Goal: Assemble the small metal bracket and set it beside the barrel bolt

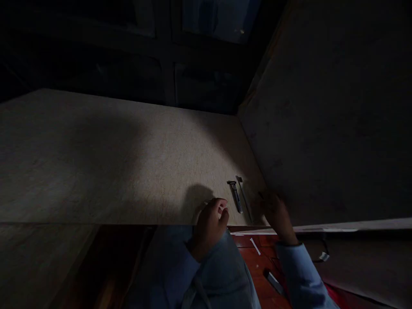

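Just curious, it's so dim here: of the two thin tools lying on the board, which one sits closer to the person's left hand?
The darker, stubbier tool with the crosswise head lies closer to the left hand. The paler, slimmer rod lies beside it, toward the right hand.
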{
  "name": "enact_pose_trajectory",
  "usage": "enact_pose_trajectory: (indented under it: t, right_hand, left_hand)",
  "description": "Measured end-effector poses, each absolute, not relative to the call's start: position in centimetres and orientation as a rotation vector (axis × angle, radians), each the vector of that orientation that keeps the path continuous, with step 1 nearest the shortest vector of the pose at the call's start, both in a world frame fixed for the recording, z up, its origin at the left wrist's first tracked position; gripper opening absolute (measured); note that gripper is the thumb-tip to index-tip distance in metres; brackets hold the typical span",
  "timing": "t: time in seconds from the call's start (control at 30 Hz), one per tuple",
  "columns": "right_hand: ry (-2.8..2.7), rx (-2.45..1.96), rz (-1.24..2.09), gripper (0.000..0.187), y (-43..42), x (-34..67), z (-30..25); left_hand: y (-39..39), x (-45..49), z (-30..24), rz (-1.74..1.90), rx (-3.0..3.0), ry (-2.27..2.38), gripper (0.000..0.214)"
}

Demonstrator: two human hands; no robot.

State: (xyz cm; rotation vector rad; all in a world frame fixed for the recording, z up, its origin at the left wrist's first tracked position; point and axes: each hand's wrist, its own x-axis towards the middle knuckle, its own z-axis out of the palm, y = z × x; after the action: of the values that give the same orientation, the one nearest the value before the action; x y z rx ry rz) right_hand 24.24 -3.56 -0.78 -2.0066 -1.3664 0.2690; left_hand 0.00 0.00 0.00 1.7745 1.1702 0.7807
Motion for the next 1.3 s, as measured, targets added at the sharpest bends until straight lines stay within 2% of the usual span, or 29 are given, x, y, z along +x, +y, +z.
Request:
enact_pose_trajectory:
  t: [0.2,0.4,0.83,1.03,1.17,1.3]
  right_hand:
    - [-1.431,-2.216,0.279,0.041,-3.1,26.6,-3.8]
    - [-1.468,-2.127,0.258,0.039,-2.1,25.5,-3.9]
    - [-1.542,-1.984,0.334,0.031,-0.8,20.5,-1.9]
    - [-1.579,-1.943,0.455,0.033,-0.8,21.6,-1.6]
    - [-1.639,-1.878,0.525,0.031,-0.9,23.2,-1.6]
    - [-1.775,-1.79,0.586,0.036,-0.5,24.1,-1.5]
  left_hand:
    - [2.3,5.0,-0.1,0.552,2.123,1.236,0.037]
    - [2.5,7.6,0.0,0.392,2.26,1.275,0.038]
    - [3.3,6.1,0.3,0.421,2.276,1.391,0.034]
    - [3.5,5.5,0.4,0.372,2.288,1.414,0.031]
    - [3.5,5.5,0.5,0.394,2.275,1.386,0.039]
    - [3.8,5.4,0.5,0.406,2.278,1.316,0.053]
